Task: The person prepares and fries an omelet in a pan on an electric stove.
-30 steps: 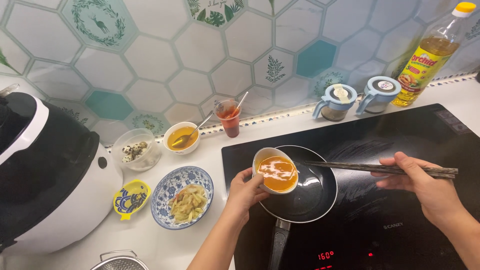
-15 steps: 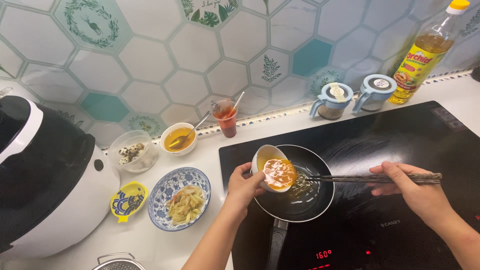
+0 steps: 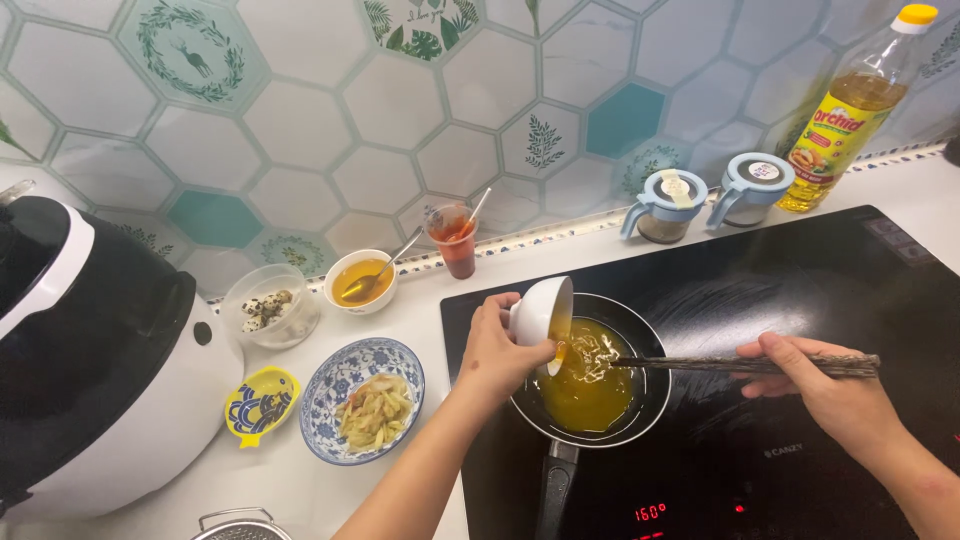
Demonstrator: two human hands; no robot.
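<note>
A left hand (image 3: 497, 350) in a firm grip tips a small white bowl (image 3: 541, 310) on its side over a small black pan (image 3: 592, 372), so orange liquid egg (image 3: 588, 385) runs in. The right hand (image 3: 830, 388), right of the pan, pinches dark chopsticks (image 3: 745, 365) whose tips reach into the egg. The pan sits on a black cooktop (image 3: 780, 300) on the white bench (image 3: 300, 480); a blue patterned plate (image 3: 362, 398) lies left of the pan

A glossy white ceramic bowl (image 3: 541, 310) tips over a small dark non-stick frying pan (image 3: 640, 395), its yellow liquid shining, on a smooth black glass cooktop (image 3: 800, 290). Dark wooden chopsticks (image 3: 750, 364) reach in. Behind the cooktop, glazed hexagonal wall tiles (image 3: 300, 130) gleam beside a clear plastic oil bottle (image 3: 850, 115).
</note>
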